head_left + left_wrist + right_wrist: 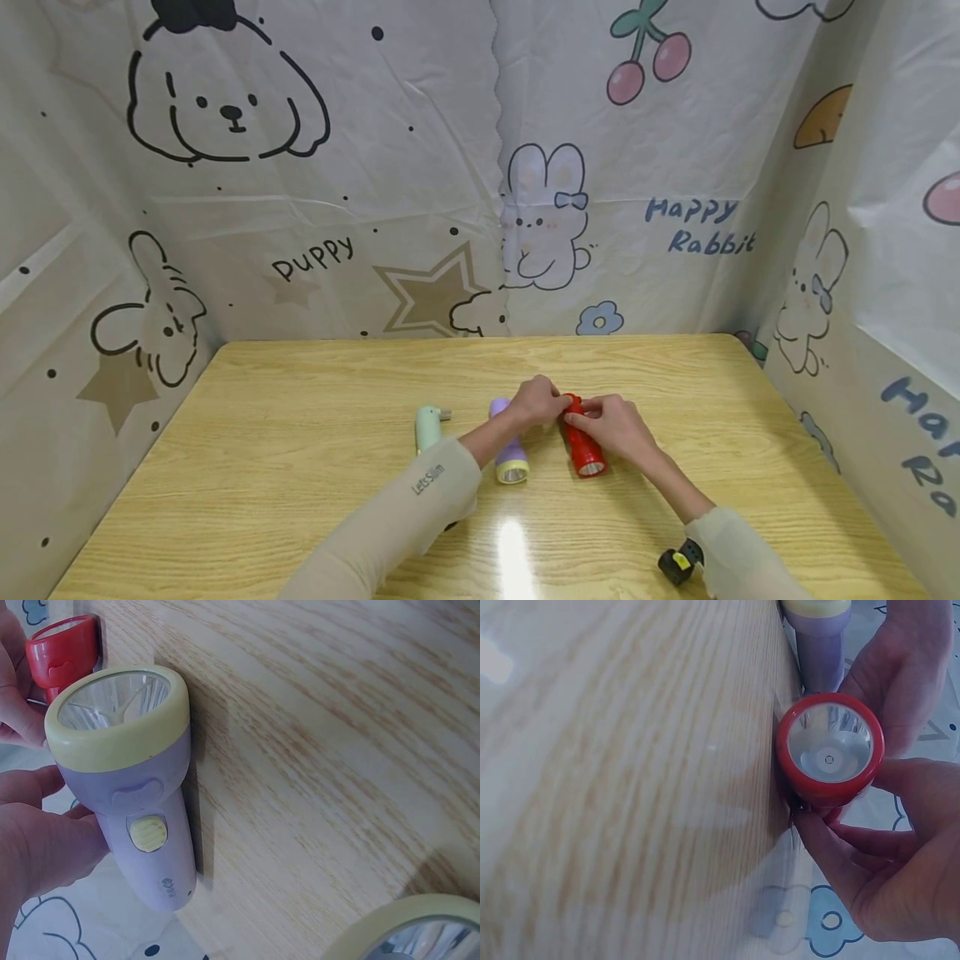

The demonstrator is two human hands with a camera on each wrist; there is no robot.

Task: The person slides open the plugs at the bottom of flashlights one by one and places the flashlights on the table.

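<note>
A red flashlight [584, 450] lies on the wooden table, its clear lens toward the person. My right hand [618, 425] grips its body from the right, thumb on top and fingers low along the side. At the tail end, the fingers of my left hand [538, 402] pinch the flashlight; the tail is partly hidden by them. A purple flashlight [512, 452] with a pale yellow rim lies just left, partly under the left wrist. In the left wrist view its yellow switch [148, 833] faces up.
A mint-green flashlight [428, 427] with metal prongs at its far end lies further left, partly covered by the left sleeve [420, 500]. A black camera [677, 565] is at the right wrist. Printed cloth [420, 167] stands behind and beside the table [300, 433].
</note>
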